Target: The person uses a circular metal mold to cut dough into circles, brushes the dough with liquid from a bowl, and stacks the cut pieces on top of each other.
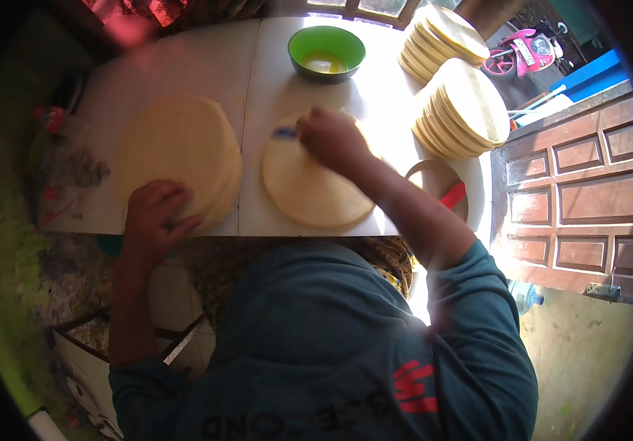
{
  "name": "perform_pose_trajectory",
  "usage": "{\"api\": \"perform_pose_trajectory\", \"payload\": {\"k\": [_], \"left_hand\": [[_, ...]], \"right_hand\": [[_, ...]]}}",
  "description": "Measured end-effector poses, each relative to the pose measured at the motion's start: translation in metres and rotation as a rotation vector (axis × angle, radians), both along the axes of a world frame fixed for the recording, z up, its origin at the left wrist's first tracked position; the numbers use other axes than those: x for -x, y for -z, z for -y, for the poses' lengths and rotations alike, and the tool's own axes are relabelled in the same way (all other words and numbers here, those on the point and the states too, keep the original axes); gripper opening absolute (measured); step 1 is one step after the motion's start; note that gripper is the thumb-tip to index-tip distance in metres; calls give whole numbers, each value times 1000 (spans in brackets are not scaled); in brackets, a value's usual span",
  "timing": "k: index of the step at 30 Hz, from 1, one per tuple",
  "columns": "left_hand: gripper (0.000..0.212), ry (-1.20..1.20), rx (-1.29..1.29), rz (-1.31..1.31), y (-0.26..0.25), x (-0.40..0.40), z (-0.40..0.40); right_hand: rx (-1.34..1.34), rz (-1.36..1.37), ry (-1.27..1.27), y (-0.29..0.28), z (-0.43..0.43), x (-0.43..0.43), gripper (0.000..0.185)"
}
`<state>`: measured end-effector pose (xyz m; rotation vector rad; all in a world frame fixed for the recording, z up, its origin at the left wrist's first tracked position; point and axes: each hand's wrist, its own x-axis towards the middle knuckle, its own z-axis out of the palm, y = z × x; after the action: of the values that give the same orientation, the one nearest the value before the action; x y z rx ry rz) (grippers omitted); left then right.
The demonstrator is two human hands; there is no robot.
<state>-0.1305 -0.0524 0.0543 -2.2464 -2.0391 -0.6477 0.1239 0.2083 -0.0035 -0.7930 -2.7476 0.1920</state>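
My right hand [332, 138] is closed around a tool, likely a brush, with a blurred blue part, over a round stack of thin pale dough sheets [316, 193] at the middle of the table. At the left lies a larger stack of round sheets [178, 143]. My left hand [159, 215] rests on its near edge, fingers spread a little. Beyond the middle stack stands a green bowl [326, 52] with some yellowish liquid in it. What the tool's handle looks like is hidden by my right hand.
Two tall piles of round sheets stand at the right, one nearer [459, 110] and one farther [443, 38]. A round brown board or lid [432, 179] with a red strip lies by my right forearm. Small plastic items [52, 118] are at the left edge. A panelled wooden door [575, 193] is at the right.
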Motion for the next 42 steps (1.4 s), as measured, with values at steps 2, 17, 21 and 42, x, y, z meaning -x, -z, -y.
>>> {"api": "perform_pose_trajectory", "payload": {"k": [2, 17, 21, 42], "left_hand": [[52, 9, 27, 27, 4, 8, 4], [33, 149, -84, -15, -11, 18, 13], [28, 152, -99, -9, -10, 18, 13], [23, 160, -140, 23, -9, 22, 10]], "right_hand": [[62, 34, -237, -2, 43, -3, 6], [252, -37, -321, -35, 70, -39, 19], [300, -228, -388, -53, 74, 2, 25], [437, -40, -644, -79, 69, 110, 20]]}}
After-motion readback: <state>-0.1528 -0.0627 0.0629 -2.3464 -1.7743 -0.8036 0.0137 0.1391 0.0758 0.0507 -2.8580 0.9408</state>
